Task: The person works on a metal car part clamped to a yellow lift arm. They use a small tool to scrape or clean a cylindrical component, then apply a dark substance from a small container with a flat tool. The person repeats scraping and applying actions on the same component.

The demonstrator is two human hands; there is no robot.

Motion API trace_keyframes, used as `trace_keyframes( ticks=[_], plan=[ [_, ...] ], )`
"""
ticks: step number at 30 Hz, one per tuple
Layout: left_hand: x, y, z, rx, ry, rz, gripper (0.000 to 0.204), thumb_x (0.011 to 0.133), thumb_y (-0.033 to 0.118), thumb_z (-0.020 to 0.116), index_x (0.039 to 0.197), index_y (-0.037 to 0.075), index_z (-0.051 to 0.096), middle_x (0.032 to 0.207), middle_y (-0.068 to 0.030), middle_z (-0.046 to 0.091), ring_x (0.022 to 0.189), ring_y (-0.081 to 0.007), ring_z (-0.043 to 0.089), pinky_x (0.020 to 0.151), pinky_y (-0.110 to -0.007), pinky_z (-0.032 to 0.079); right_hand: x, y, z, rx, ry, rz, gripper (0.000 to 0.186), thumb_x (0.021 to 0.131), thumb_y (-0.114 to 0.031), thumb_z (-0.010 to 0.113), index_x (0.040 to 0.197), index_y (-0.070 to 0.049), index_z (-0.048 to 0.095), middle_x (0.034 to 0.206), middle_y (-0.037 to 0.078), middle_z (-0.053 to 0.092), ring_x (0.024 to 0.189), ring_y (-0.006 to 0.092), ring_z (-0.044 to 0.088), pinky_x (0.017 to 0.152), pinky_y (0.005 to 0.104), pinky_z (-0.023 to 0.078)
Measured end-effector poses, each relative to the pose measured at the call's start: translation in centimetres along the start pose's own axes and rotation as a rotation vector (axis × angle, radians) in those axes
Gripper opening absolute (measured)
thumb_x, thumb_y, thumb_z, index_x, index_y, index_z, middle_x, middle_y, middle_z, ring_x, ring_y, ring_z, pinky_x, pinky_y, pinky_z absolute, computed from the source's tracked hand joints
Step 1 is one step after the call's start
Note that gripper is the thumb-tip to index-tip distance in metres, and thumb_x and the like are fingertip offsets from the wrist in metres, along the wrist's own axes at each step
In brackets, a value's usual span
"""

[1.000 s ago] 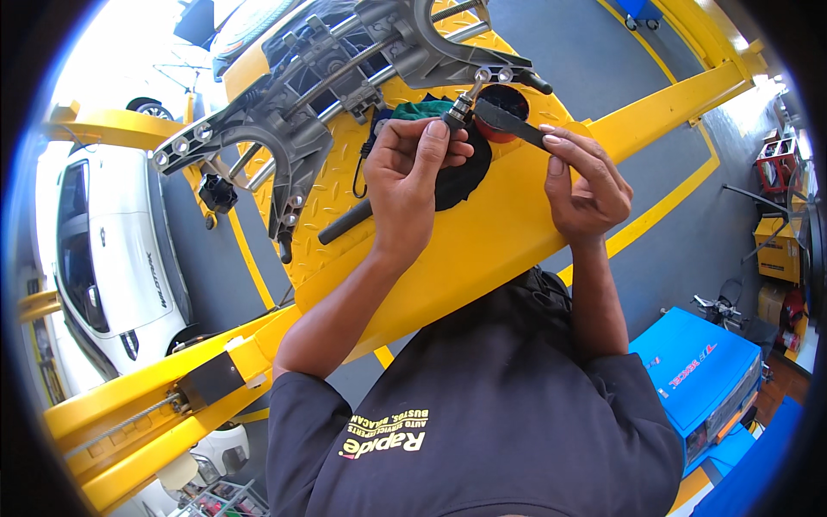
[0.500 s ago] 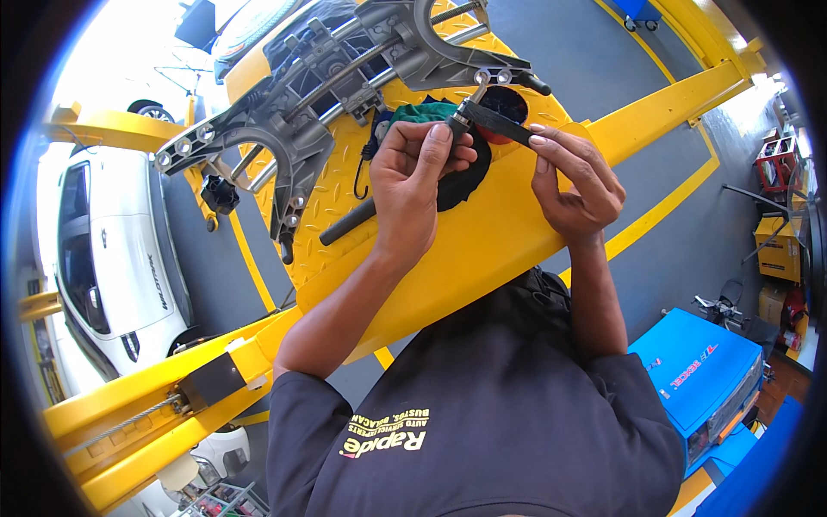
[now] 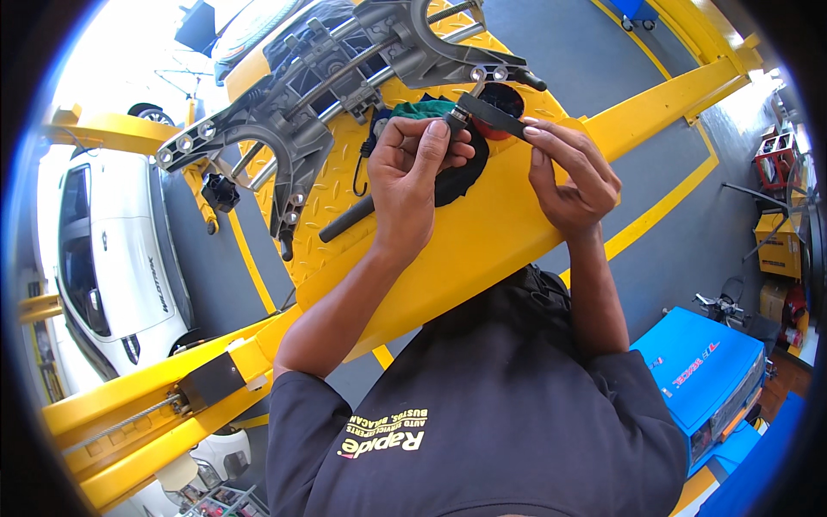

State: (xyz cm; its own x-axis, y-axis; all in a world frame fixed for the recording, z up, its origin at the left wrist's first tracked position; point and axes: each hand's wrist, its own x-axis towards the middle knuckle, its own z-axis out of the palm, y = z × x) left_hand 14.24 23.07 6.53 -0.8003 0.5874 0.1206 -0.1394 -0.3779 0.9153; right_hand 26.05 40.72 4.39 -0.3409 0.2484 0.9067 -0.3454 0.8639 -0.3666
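Observation:
Between the thumb and curled fingers of my left hand (image 3: pixel 409 177) is a small dark cylindrical part with a metal tip (image 3: pixel 460 113). A black flat strip (image 3: pixel 493 115) runs from that tip toward the right, and my right hand (image 3: pixel 573 181) pinches its far end. Whether the strip is joined to the part or only wraps against it, I cannot tell. Beyond my hands lies a grey metal clamp frame (image 3: pixel 317 153) with curved arms and threaded rods. A red-sided round container (image 3: pixel 500 134) with a dark inside stands behind the strip.
The frame rests on a yellow tread-plate platform (image 3: pixel 320 191). A black rod (image 3: pixel 347 221), a green cloth (image 3: pixel 422 109) and a dark cloth (image 3: pixel 461 185) lie near my left hand. A yellow beam (image 3: pixel 482 233) crosses before me. A blue cabinet (image 3: pixel 698 362) stands right; a white vehicle (image 3: pixel 129 250) left.
Both hands have shifted very slightly to the left, the right one a little upward, with the strip and the metal-tipped part still in them. The clamp frame looks almost unmoved.

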Motion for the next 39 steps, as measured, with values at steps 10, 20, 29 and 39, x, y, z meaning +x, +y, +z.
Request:
trace_keyframes(
  ticks=[10,20,29,39],
  plan=[
    [0.2,0.0,-0.3,-0.123,0.026,-0.063,0.017,0.109,0.019,0.069,0.112,0.003,0.067,0.106,-0.0146,0.078,0.088,-0.0156,0.076,0.083,-0.025,0.061,-0.7,0.1,-0.1,0.113,0.127,0.187,0.015,0.095,0.004,0.075,0.109,0.0,0.08,0.102,0.014,0.082,0.092,0.0229,0.081,0.081,0.0334,0.064],
    [0.2,-0.4,-0.7,-0.31,-0.004,-0.18,0.016,0.111,0.017,0.065,0.117,0.003,0.068,0.109,-0.0164,0.077,0.089,-0.0145,0.077,0.084,-0.023,0.064,-0.9,-0.5,1.0,0.69,0.078,0.711,0.022,0.114,-0.016,0.059,0.122,0.002,0.069,0.096,0.014,0.08,0.08,0.0156,0.075,0.071,0.0259,0.056],
    [-0.3,-0.1,-0.3,-0.455,-0.084,-0.275,0.02,0.113,0.02,0.062,0.123,0.002,0.064,0.109,-0.0169,0.075,0.086,-0.0121,0.076,0.082,-0.02,0.065,-0.6,-1.3,0.9,0.719,-0.017,0.864,0.022,0.116,-0.017,0.055,0.125,0.0,0.066,0.091,0.014,0.076,0.075,0.0145,0.071,0.068,0.0247,0.051],
    [-0.8,0.4,0.1,-0.506,-0.108,-0.334,0.025,0.115,0.023,0.056,0.123,-0.001,0.063,0.107,-0.0162,0.074,0.083,-0.0102,0.074,0.079,-0.018,0.065,-0.9,-1.2,0.8,0.709,-0.005,0.844,0.02,0.114,-0.018,0.06,0.119,-0.001,0.069,0.089,0.011,0.079,0.073,0.0135,0.072,0.065,0.0253,0.051]
  ],
)
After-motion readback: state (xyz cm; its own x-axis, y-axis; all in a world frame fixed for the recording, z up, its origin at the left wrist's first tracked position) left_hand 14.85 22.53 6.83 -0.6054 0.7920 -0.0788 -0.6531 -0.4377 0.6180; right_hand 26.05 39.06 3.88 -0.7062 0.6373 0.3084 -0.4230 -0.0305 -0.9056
